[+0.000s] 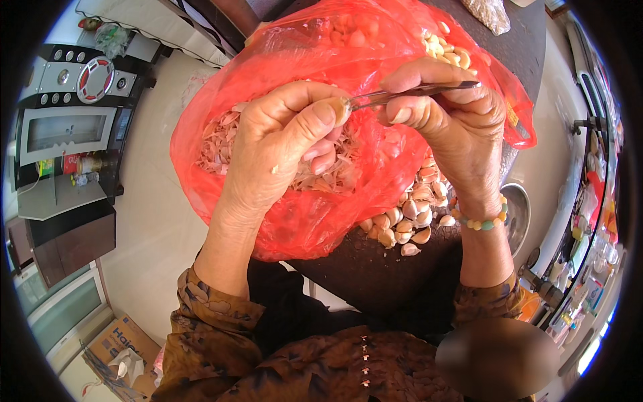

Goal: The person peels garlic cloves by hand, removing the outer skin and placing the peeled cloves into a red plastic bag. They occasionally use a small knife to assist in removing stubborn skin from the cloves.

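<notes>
Between thumb and fingers, my left hand (286,133) pinches a garlic clove (343,111). My right hand (452,120) grips metal tweezers (417,92), whose tips touch the clove. Both hands are above a red plastic bag (301,221) that lies open, with a heap of papery garlic skins (326,176) inside. Unpeeled garlic cloves (402,221) are piled on the dark table beside the bag, below my right wrist. Peeled pale cloves (449,53) lie beyond my right hand, near the bag's far edge.
The dark tabletop (371,271) reaches toward my lap. A metal bowl (516,216) is low at the right. A clear bag of brown bits (487,15) lies at the table's far end. Farther off are a cluttered glass table (582,281), a cabinet (70,241) and a cardboard box (120,346).
</notes>
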